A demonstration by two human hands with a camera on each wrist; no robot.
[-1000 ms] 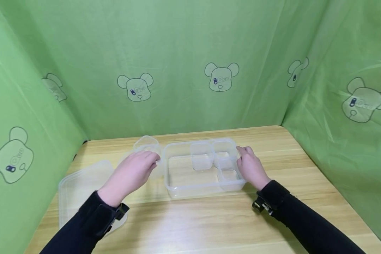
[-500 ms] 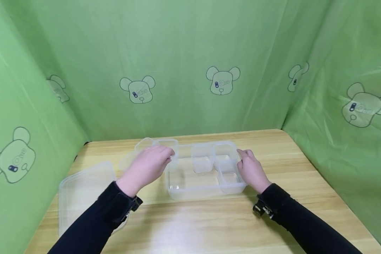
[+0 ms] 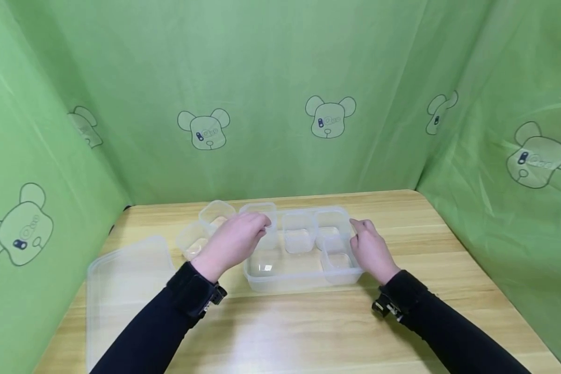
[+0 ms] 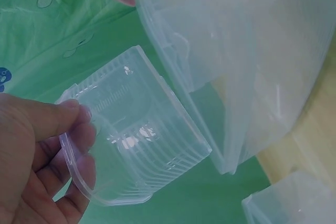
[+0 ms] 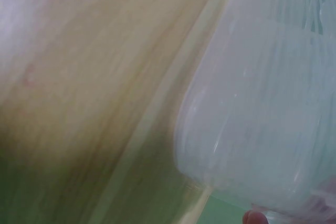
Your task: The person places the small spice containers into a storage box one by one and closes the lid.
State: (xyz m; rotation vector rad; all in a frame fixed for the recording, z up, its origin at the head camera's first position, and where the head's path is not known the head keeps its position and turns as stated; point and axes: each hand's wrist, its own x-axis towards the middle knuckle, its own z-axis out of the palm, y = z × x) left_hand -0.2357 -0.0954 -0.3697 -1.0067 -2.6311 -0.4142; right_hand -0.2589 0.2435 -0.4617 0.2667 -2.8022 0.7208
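Green cloth walls [image 3: 266, 52] with outlined bear heads [image 3: 328, 115] around a wood-grain table [image 3: 299, 337].

Faint logo prints are marking the green cloth [image 3: 266, 62], with no whole word reading clearly.
On the far side, two bear-head prints [image 3: 328, 130] are each carrying a dark blue capsule sign [image 3: 321, 123] beside rounded letters [image 3: 334, 120], the last looking like "oo" but too faint for certainty. Prints on the left and right sides are bearing similar marks. In the left wrist view, a small clear container [image 4: 152, 156] is showing a fine row of marks [image 4: 110, 98], too small for reading.
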